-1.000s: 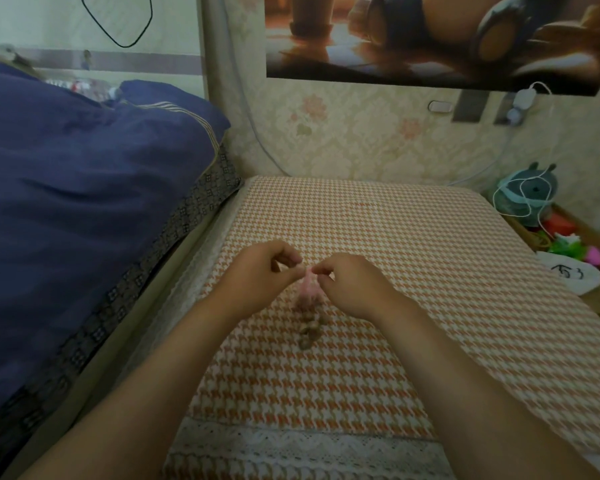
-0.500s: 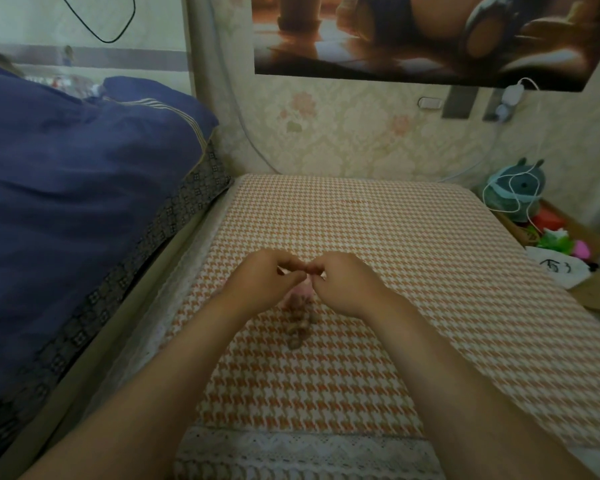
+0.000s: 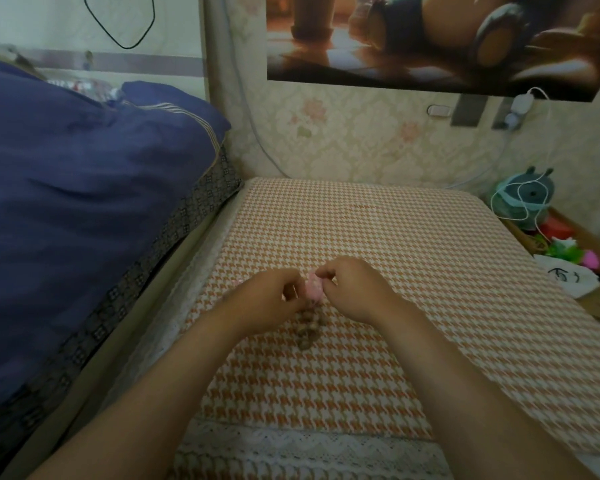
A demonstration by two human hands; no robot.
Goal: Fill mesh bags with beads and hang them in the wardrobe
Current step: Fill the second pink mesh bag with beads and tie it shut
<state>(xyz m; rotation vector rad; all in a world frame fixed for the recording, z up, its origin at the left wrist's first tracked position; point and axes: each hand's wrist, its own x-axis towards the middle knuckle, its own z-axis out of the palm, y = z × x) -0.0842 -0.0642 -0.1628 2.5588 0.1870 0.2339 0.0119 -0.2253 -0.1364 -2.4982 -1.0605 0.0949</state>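
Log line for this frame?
left hand: pinches pink mesh bag | right hand: pinches bag top | beads: in bag, over houndstooth cloth

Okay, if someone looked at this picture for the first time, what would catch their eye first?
First, the left hand and right hand meeting at the centre over the orange-and-white houndstooth cover, both pinching a small pink mesh bag with brownish beads at its lower end. Next, the big dark blue quilt heaped on the left, and the poster on the wall at the top right.
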